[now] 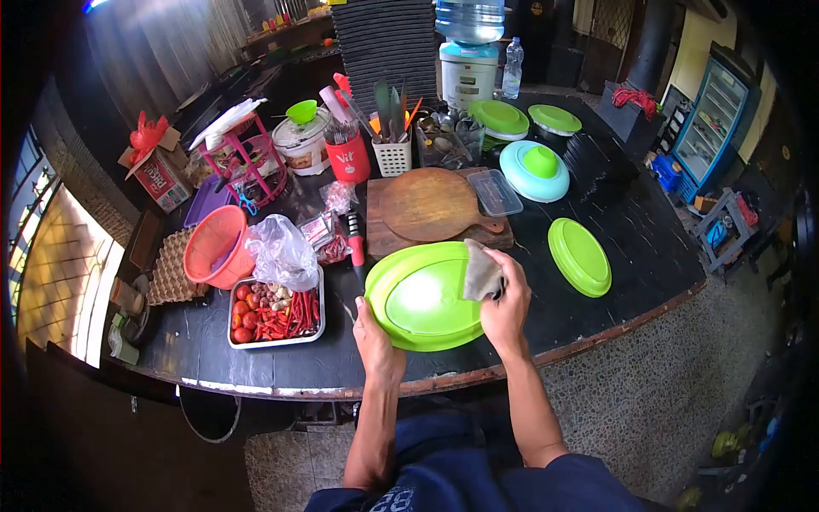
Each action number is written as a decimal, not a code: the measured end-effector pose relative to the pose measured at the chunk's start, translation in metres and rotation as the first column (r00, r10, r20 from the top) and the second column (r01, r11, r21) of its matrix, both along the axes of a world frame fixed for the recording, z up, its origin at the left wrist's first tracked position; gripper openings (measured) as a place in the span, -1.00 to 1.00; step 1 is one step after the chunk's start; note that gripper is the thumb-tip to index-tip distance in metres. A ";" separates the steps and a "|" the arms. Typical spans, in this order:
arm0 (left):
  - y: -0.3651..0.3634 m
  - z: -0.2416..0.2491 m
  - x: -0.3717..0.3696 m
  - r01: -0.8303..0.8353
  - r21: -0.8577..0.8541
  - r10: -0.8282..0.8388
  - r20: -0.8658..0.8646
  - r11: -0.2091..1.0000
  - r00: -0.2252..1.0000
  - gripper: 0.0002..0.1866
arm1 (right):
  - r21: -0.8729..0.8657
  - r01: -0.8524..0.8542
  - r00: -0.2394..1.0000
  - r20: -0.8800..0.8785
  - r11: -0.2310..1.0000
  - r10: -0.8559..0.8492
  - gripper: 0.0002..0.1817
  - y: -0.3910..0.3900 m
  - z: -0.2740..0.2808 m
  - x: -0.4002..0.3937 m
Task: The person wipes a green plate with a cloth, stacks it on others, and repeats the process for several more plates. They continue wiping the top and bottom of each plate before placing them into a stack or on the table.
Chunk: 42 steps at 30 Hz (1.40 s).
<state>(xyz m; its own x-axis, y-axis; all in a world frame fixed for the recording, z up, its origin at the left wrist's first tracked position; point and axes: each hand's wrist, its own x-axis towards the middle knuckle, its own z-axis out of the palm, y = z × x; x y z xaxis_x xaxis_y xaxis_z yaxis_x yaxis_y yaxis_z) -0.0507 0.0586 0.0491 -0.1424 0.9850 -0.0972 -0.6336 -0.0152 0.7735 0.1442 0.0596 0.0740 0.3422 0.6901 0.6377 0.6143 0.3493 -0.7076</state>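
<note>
A green oval plate (418, 299) is held tilted above the near edge of the black table, its broad face toward me. My left hand (376, 341) grips its lower left rim, the thumb on the face and the other fingers hidden behind. In my right hand (508, 307) is a grey cloth (482, 271), pressed against the plate's right side. Another green oval plate (580, 258) lies on the table to the right. Behind the held plate, a round wooden board (429, 203) rests on a rectangular cutting board (380, 205).
On the left stands a white tray (277, 343) of tomatoes and chillies, beside a plastic bag (283, 252) and an orange basket (213, 271). Farther back are a red utensil cup (348, 162), a pale blue dish (520, 181) and a water dispenser (467, 77). A knife sharpener (355, 239) lies near the boards.
</note>
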 end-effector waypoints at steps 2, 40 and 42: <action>-0.001 0.006 0.000 0.015 0.013 -0.015 -0.004 1.000 1.000 -0.44 | 0.009 -0.072 0.996 0.052 0.997 0.071 -0.43 0.001 0.015 -0.006; 0.010 -0.004 -0.023 -0.007 -0.018 0.009 0.127 1.000 0.992 -0.44 | 0.166 -0.017 1.000 0.027 0.986 0.012 -0.38 -0.030 -0.023 0.009; 0.008 0.001 -0.019 0.016 -0.046 -0.012 0.088 0.999 0.996 -0.44 | 0.125 -0.010 1.000 0.023 0.992 0.007 -0.39 -0.029 -0.008 0.011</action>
<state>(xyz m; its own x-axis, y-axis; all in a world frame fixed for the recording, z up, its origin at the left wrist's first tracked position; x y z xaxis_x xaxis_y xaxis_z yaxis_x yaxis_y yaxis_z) -0.0698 0.0664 0.0499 -0.1178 0.9809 -0.1546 -0.6993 0.0286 0.7143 0.1550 0.0303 0.0659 0.3213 0.6071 0.7268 0.6263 0.4394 -0.6439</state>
